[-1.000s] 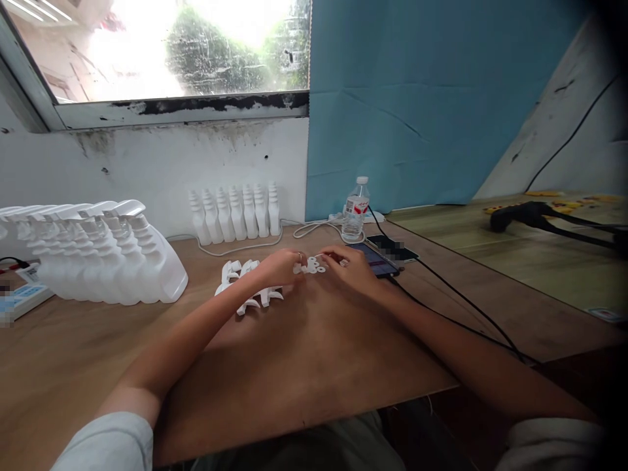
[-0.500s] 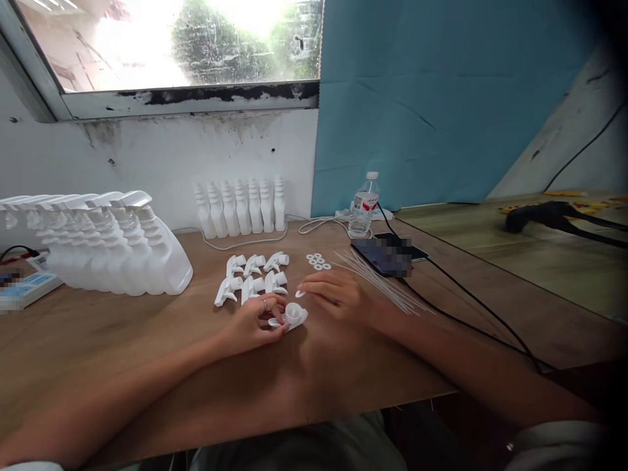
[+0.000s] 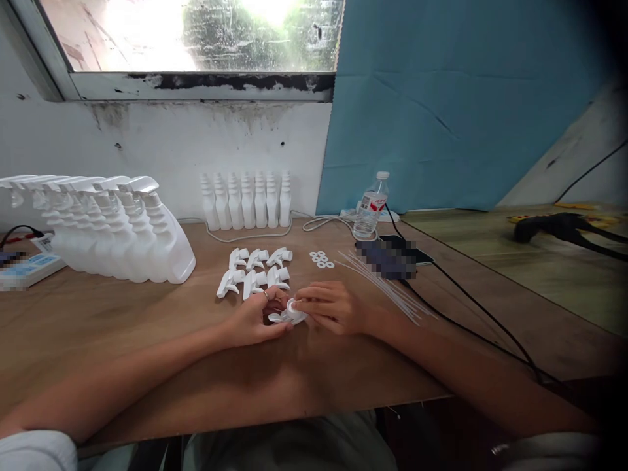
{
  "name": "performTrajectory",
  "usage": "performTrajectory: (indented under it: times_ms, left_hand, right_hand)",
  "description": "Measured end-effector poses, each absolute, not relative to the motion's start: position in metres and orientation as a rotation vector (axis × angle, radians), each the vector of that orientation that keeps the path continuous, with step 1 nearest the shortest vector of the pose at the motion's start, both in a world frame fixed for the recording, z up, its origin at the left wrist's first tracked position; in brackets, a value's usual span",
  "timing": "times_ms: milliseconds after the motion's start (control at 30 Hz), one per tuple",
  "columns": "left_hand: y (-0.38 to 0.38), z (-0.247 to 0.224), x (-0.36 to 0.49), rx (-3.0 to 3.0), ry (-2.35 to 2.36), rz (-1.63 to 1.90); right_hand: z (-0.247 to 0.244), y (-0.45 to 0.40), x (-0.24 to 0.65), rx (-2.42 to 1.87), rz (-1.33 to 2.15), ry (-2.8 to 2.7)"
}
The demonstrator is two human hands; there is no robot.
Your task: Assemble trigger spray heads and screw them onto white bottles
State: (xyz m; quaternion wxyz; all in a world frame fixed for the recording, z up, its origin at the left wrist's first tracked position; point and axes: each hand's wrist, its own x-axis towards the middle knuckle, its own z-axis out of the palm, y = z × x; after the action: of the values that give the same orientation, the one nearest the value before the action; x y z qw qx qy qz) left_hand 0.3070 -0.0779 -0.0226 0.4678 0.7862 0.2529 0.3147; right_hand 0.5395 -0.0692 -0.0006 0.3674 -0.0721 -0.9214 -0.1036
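Low over the table, my left hand grips a white trigger spray head lying on its side with the round collar facing up. The fingertips of my right hand are pinched together at the mouth of that collar, on a white ring gasket that is mostly hidden by the fingers. Just behind my hands, several more spray heads lie in two rows. A small cluster of flat white gaskets rests behind my right hand. Thin white tubes are spread to its right.
White bottles line the wall at the back, and larger bottles topped with spray heads stand at left. A clear water bottle, phones and black cables occupy the right side. A blue-white device sits far left.
My right hand has moved left with the gasket, from beside the spray head to its collar. My left hand keeps its hold. The whole view has shifted slightly.
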Motion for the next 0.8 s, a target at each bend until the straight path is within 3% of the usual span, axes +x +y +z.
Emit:
performTrajectory:
  times_ms: [367,800]
  left_hand:
    - [-0.0800,-0.0269,0.3055,2.274,0.886,0.745]
    - [-0.0802,-0.0220,0.3064,2.485,0.708,0.778]
  right_hand:
    - [-0.0013,-0.0716,0.5411,-0.307,0.034,-2.388]
    - [0.0060,-0.0751,0.5400,-0.334,0.174,-2.508]
